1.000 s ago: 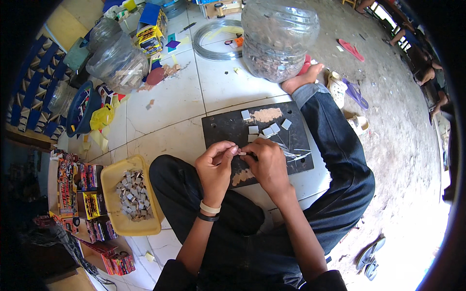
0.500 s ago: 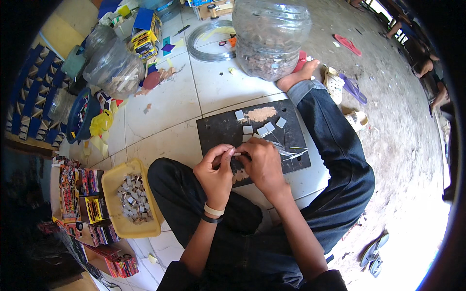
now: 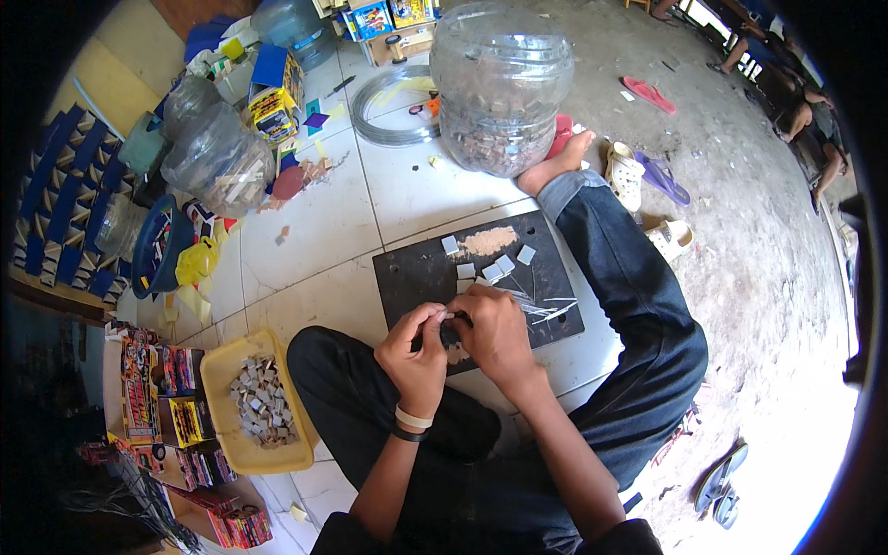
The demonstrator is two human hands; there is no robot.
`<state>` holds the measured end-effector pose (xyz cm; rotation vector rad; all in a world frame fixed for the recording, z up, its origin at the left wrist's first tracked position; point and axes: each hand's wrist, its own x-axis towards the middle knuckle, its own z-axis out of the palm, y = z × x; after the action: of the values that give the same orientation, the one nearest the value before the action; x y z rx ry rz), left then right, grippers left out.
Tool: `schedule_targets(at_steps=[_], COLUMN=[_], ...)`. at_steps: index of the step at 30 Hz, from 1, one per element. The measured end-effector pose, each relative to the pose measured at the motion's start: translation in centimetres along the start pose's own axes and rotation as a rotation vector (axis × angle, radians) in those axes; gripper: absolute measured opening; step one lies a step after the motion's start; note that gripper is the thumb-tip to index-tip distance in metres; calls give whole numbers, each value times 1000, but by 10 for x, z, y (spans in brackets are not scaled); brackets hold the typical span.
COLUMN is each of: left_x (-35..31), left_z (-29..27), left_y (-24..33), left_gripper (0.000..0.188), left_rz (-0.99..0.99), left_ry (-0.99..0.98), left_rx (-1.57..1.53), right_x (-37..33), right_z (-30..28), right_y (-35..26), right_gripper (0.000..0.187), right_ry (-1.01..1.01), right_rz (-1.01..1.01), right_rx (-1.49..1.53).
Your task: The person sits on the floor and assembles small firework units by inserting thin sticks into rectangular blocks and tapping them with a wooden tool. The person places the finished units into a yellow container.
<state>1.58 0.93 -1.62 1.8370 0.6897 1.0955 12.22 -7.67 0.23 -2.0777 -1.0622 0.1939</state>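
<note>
My left hand and my right hand meet fingertip to fingertip above a black board on the floor. Both are closed in a pinch, and the fingers mostly hide the tiny object between them. Just past my right hand, several small grey-faced square pieces lie on the board near a patch of bare brown wear. Thin cut lengths of wire spread out to the right of my right hand. A yellow tray beyond my left knee holds many more of the square pieces.
A large clear plastic container with small scraps stands beyond the board, beside a wire coil. Toy trucks sit left of the tray. A blue basin is farther left. Sandals lie at right.
The view has shifted slightly, so the surroundings sit a little differently. Both hands stay pinched together over the board, with only small finger movement.
</note>
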Motion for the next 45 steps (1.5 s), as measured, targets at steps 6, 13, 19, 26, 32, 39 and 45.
schedule_targets(at_steps=[6, 13, 19, 26, 32, 39, 45], left_x=[-4, -5, -6, -5, -7, -7, -8], left_z=[4, 5, 6, 5, 6, 6, 6], left_y=[-1, -2, -2, -1, 4, 2, 3], left_gripper=[5, 4, 5, 11, 19, 20, 16], left_rz=[-150, -260, -281, -75, 40, 65, 80], left_ry=[43, 67, 95, 52, 29, 34, 43], left_rx=[-179, -283, -324, -68, 2, -19, -9], right_x=[1, 0, -1, 1, -19, -115, -125], right_z=[1, 0, 0, 0, -39, -114, -128], right_y=[0, -1, 1, 1, -16, -13, -39], right_gripper=[10, 11, 11, 15, 33, 33, 49], right_ry=[-3, -14, -20, -58, 189, -412, -64], right_rz=[-4, 4, 4, 35, -101, 418, 179], right_rx=[-12, 2, 19, 32, -92, -19, 172])
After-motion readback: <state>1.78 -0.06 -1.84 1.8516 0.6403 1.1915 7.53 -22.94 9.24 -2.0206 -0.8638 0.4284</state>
